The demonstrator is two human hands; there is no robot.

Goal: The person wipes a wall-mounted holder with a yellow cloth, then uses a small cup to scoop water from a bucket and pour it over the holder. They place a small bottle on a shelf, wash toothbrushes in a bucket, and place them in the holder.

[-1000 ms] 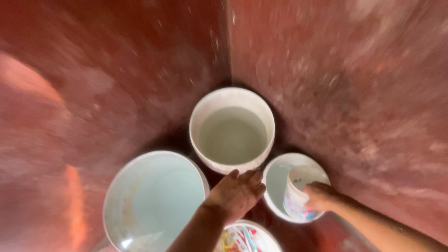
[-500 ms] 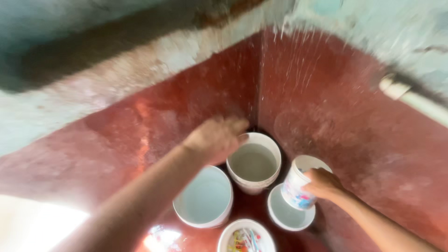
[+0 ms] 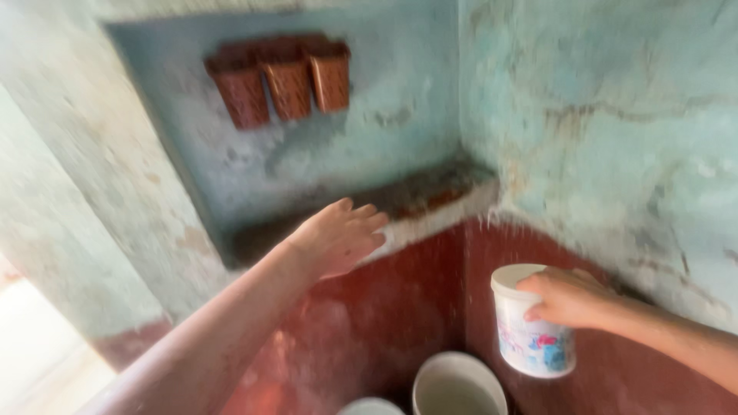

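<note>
Hands, left to right: left hand (image 3: 338, 234) empty, fingers spread, stretched toward the ledge (image 3: 415, 201) of a rough blue-green niche under three brown woven holders (image 3: 286, 81); right hand (image 3: 565, 298) clasps a printed white plastic tub (image 3: 530, 327) by its rim, held aloft before the red wall, above a round white bucket (image 3: 459, 386). Step judged: carrying the tub; setting it down calls for a steady, level grip.

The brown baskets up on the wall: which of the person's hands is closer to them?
Left. The left hand reaches open toward the niche, below the three brown baskets. The right hand is lower, off to the right, gripping a white tub.
</note>
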